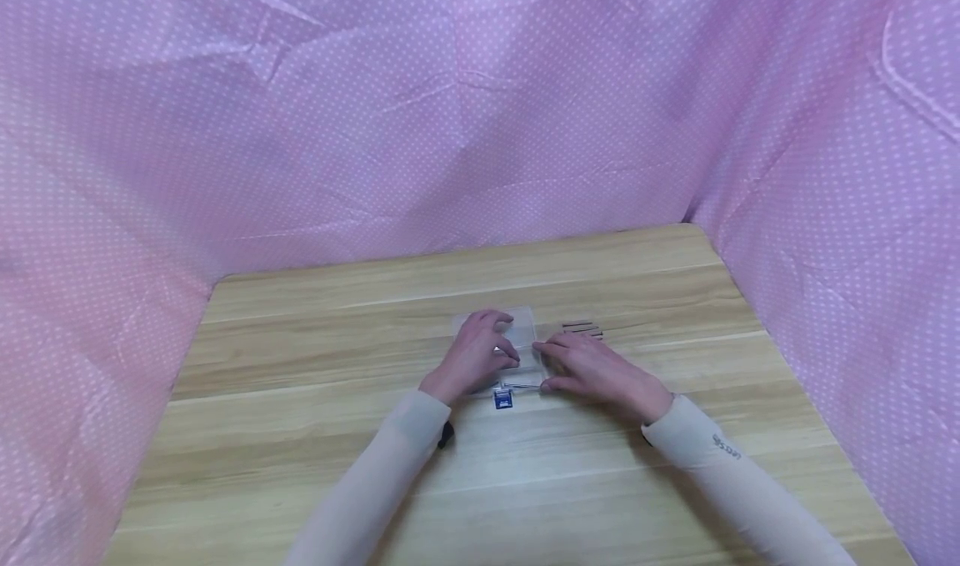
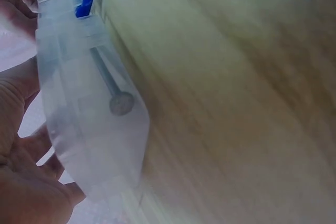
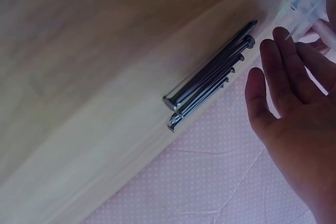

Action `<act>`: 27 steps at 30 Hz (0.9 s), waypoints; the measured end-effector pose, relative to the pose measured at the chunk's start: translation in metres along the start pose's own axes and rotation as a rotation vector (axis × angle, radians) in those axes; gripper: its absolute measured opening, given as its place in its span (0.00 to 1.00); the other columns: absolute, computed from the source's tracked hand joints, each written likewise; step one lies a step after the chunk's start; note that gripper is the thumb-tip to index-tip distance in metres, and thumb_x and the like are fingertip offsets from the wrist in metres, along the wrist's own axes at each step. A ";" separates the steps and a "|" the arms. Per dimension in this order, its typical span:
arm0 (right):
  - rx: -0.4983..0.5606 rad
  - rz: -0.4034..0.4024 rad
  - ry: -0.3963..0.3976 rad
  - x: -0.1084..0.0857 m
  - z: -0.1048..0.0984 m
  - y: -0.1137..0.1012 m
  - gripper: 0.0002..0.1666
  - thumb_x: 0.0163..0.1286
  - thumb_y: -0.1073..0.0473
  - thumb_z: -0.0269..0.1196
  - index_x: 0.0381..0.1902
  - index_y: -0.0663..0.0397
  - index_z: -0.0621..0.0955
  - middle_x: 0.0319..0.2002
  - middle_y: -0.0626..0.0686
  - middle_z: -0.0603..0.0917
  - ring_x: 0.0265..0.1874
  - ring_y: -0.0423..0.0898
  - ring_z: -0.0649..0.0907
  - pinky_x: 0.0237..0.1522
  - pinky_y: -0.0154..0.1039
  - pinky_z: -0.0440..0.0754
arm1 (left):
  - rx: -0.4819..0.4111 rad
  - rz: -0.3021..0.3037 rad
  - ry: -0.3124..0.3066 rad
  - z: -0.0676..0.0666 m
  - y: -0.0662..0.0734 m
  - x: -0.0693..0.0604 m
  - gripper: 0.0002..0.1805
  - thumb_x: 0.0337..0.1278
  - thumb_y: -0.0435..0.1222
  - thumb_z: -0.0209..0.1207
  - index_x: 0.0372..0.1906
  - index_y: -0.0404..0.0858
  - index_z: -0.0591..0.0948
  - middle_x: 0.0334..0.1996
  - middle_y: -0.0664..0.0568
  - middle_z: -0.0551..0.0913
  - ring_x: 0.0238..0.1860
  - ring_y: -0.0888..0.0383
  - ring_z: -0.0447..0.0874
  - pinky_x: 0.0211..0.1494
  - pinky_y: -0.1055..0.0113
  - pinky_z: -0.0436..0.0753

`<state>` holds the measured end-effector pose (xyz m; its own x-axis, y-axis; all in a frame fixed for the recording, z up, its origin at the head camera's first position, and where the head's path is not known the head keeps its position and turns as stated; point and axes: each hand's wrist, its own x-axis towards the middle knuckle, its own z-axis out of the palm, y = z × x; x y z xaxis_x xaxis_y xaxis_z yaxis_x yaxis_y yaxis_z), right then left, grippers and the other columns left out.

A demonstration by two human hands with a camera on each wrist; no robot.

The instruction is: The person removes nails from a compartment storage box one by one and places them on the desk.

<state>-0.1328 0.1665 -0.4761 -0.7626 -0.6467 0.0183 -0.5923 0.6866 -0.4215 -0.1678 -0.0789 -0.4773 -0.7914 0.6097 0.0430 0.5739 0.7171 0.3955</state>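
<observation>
A clear plastic box (image 1: 528, 320) with a blue latch (image 1: 503, 399) stands on the table between my hands. Over its left part is my left hand (image 1: 476, 351), fingers bent loosely, with no object visible between them. At the box's right side my right hand (image 1: 600, 373) has its fingertips and thumb at the wall; the right wrist view shows its fingers (image 3: 286, 72) fairly straight. One nail (image 2: 111, 80) shows through the box wall in the left wrist view. To the right of the box lie several dark nails (image 3: 210, 74) side by side.
The wooden table (image 1: 300, 466) carries the box and the nails. Pink dotted cloth (image 1: 450, 132) hangs behind it and along both sides. A small dark object (image 1: 446, 434) shows by the left wrist.
</observation>
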 end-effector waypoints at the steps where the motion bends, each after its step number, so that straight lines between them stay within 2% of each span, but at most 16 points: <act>1: 0.001 0.001 -0.001 0.000 0.000 0.000 0.38 0.69 0.44 0.71 0.68 0.60 0.77 0.57 0.55 0.83 0.57 0.53 0.82 0.63 0.54 0.79 | 0.004 -0.005 -0.011 0.000 -0.001 0.000 0.03 0.57 0.44 0.74 0.35 0.52 0.93 0.69 0.47 0.76 0.73 0.44 0.66 0.80 0.50 0.58; 9: 0.001 -0.004 0.011 0.002 0.000 -0.001 0.38 0.68 0.43 0.71 0.66 0.61 0.79 0.54 0.53 0.84 0.54 0.51 0.83 0.61 0.52 0.80 | 0.070 0.006 -0.076 -0.002 -0.001 0.006 0.04 0.56 0.44 0.75 0.37 0.52 0.94 0.72 0.48 0.73 0.76 0.45 0.63 0.81 0.49 0.57; 17: -0.013 -0.009 0.040 0.002 0.002 -0.001 0.37 0.66 0.42 0.73 0.63 0.60 0.80 0.50 0.51 0.84 0.51 0.50 0.83 0.57 0.52 0.81 | 0.150 0.111 -0.108 -0.003 -0.002 0.012 0.04 0.60 0.45 0.72 0.40 0.55 0.93 0.73 0.51 0.73 0.76 0.43 0.62 0.82 0.48 0.56; 21: -0.020 -0.011 0.047 0.003 0.003 -0.001 0.37 0.65 0.42 0.73 0.63 0.60 0.80 0.51 0.53 0.85 0.52 0.51 0.83 0.59 0.53 0.81 | 0.154 0.130 -0.105 0.000 -0.005 0.013 0.05 0.62 0.44 0.71 0.41 0.55 0.93 0.72 0.50 0.74 0.77 0.42 0.62 0.81 0.45 0.56; 27: -0.027 -0.011 0.049 0.003 0.004 0.000 0.38 0.64 0.42 0.73 0.62 0.61 0.80 0.49 0.53 0.85 0.50 0.50 0.83 0.57 0.52 0.82 | 0.130 0.144 -0.070 0.007 -0.009 0.014 0.05 0.59 0.47 0.72 0.39 0.55 0.93 0.72 0.49 0.74 0.76 0.42 0.63 0.81 0.44 0.57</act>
<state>-0.1338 0.1632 -0.4802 -0.7674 -0.6377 0.0672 -0.6071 0.6888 -0.3963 -0.1826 -0.0740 -0.4868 -0.6857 0.7274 0.0252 0.7057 0.6560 0.2675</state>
